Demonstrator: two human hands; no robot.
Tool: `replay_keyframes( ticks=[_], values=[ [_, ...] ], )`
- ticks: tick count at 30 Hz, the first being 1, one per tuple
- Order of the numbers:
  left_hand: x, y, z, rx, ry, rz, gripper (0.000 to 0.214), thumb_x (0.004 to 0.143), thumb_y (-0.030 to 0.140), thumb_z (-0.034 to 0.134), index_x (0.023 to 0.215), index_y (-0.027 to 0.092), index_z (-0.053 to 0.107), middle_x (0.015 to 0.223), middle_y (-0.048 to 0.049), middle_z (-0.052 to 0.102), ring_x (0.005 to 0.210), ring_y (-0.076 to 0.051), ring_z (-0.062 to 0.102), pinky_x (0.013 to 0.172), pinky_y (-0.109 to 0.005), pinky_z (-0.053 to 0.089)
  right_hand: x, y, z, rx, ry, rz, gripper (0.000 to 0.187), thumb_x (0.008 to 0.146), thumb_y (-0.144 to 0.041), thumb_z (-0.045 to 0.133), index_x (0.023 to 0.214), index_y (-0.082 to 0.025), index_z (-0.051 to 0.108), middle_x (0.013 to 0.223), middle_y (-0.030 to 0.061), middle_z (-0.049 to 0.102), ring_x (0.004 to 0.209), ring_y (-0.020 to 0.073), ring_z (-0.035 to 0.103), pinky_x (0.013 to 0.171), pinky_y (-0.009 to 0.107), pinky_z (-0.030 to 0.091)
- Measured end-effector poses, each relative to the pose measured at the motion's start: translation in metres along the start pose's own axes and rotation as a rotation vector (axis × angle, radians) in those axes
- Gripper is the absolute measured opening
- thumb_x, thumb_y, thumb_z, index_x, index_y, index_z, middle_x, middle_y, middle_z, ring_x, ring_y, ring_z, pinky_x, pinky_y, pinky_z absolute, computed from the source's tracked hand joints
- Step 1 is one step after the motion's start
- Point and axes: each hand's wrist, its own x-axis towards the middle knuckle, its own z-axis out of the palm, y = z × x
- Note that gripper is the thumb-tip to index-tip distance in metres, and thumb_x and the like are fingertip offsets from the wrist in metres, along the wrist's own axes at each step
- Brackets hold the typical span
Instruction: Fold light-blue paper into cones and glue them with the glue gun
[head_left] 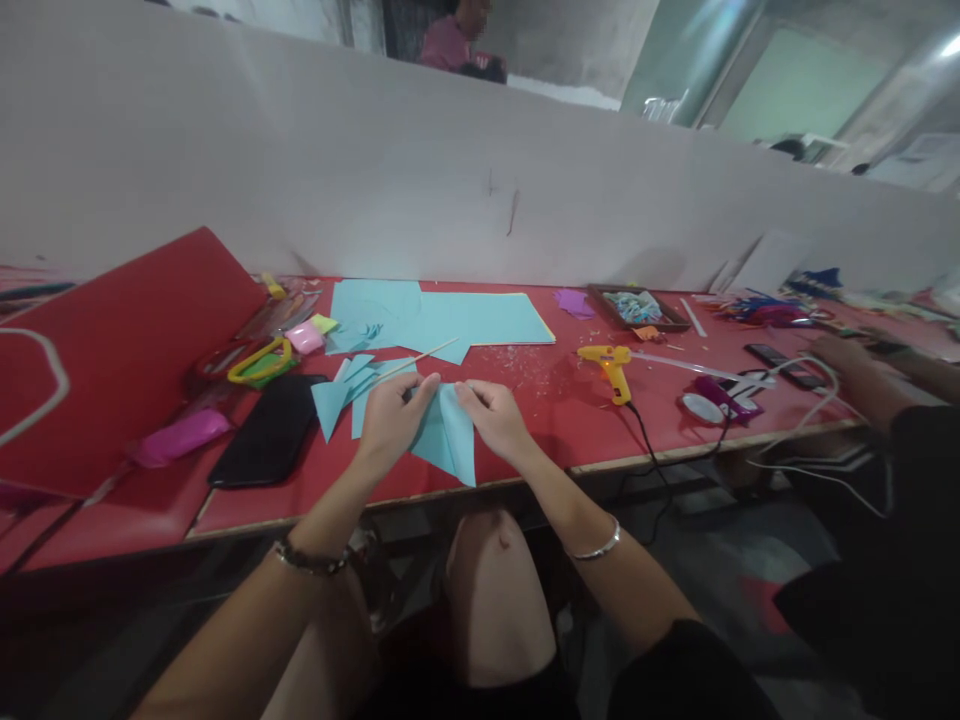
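A folded light-blue paper piece (450,440) lies at the near edge of the red table (570,420), pointing down toward me. My left hand (394,415) pinches its left upper edge, fingers closed on the paper. My right hand (495,415) grips its right upper edge, fingers curled. Left of my hands lie several more folded blue pieces (341,395) and a thin wooden stick (420,358). Flat blue sheets (457,320) lie farther back.
A black phone (266,440), pink roll (180,437) and red board (127,350) lie left. A yellow glue gun (611,365) with its cord, a tray of scraps (636,307) and a tape roll (701,407) are right. Another person's arm (862,375) rests far right. A white partition (450,180) backs the table.
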Motion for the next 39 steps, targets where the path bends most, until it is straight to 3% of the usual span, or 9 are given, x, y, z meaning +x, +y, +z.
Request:
replay_keyframes(
  ticks=[12,16,18,20,23,25,28,33,39],
  values=[
    [0.003,-0.017,0.007,0.050,-0.015,-0.023,0.037,0.076,0.045,0.040,0.049,0.019,0.041,0.045,0.0053,0.028,0.046,-0.010,0.031,0.047,-0.024,0.023,-0.001,0.014,0.001,-0.069,0.020,0.044,0.039,0.081,-0.046,0.037,0.054,-0.020,0.030,0.053,-0.0053,0.028,0.050,0.0082,0.030,0.049,0.023,0.022],
    [0.003,-0.025,0.007,0.101,-0.066,-0.002,0.040,0.079,0.046,0.037,0.057,0.017,0.053,0.047,0.0042,0.038,0.048,-0.011,0.038,0.049,-0.023,0.027,0.000,0.022,0.000,-0.077,0.037,0.074,0.039,0.081,-0.048,0.036,0.055,-0.020,0.030,0.053,-0.0052,0.027,0.051,0.0082,0.029,0.049,0.023,0.023],
    [0.002,-0.030,0.008,0.126,-0.090,0.013,0.035,0.080,0.044,0.040,0.072,0.017,0.060,0.058,0.0019,0.050,0.055,-0.013,0.045,0.054,-0.023,0.032,0.002,0.030,-0.002,-0.127,0.035,0.101,0.039,0.081,-0.048,0.035,0.054,-0.020,0.029,0.054,-0.0052,0.027,0.052,0.0083,0.030,0.050,0.023,0.023],
    [-0.002,-0.036,0.011,0.238,-0.082,0.073,0.031,0.078,0.037,0.046,0.096,0.016,0.060,0.084,-0.0045,0.059,0.073,-0.017,0.052,0.064,-0.026,0.038,0.006,0.039,-0.006,-0.181,0.026,0.132,0.040,0.080,-0.049,0.035,0.054,-0.020,0.028,0.053,-0.0054,0.026,0.052,0.0084,0.030,0.049,0.023,0.022],
    [-0.009,-0.045,0.019,0.567,-0.150,0.261,0.043,0.076,0.022,0.050,0.117,0.013,0.049,0.115,-0.0151,0.050,0.102,-0.026,0.046,0.080,-0.035,0.040,0.013,0.053,-0.013,-0.235,-0.014,0.169,0.041,0.079,-0.048,0.037,0.051,-0.020,0.027,0.050,-0.0061,0.024,0.050,0.0082,0.029,0.048,0.023,0.020],
    [-0.013,-0.049,0.027,0.688,-0.277,0.366,0.040,0.076,0.015,0.048,0.117,0.016,0.051,0.117,-0.0131,0.050,0.106,-0.026,0.045,0.083,-0.037,0.040,0.019,0.060,-0.018,-0.275,-0.056,0.196,0.041,0.077,-0.046,0.041,0.048,-0.020,0.029,0.048,-0.0066,0.024,0.048,0.0081,0.030,0.048,0.023,0.020],
    [-0.015,-0.051,0.036,0.703,-0.405,0.423,0.034,0.079,0.012,0.043,0.110,0.021,0.055,0.110,-0.0065,0.056,0.100,-0.020,0.050,0.082,-0.032,0.042,0.029,0.068,-0.022,-0.342,-0.100,0.244,0.037,0.075,-0.039,0.047,0.047,-0.019,0.037,0.046,-0.0065,0.032,0.048,0.0086,0.035,0.049,0.022,0.023],
    [-0.020,-0.043,0.043,0.787,-0.416,0.374,0.034,0.082,0.012,0.042,0.113,0.020,0.054,0.109,-0.0092,0.055,0.099,-0.023,0.050,0.078,-0.034,0.045,0.037,0.074,-0.027,-0.421,-0.105,0.332,0.014,0.070,-0.032,0.057,0.072,-0.018,0.056,0.062,-0.0026,0.055,0.059,0.0112,0.049,0.057,0.022,0.034],
    [-0.031,-0.026,0.051,0.868,-0.414,0.308,0.037,0.085,0.011,0.035,0.118,0.017,0.051,0.107,-0.0138,0.055,0.099,-0.026,0.050,0.074,-0.039,0.048,0.019,0.070,-0.028,-0.448,-0.133,0.345,0.037,0.073,-0.026,0.055,0.109,-0.022,0.051,0.072,-0.0021,0.061,0.068,0.0129,0.056,0.068,0.026,0.039]
  ],
)
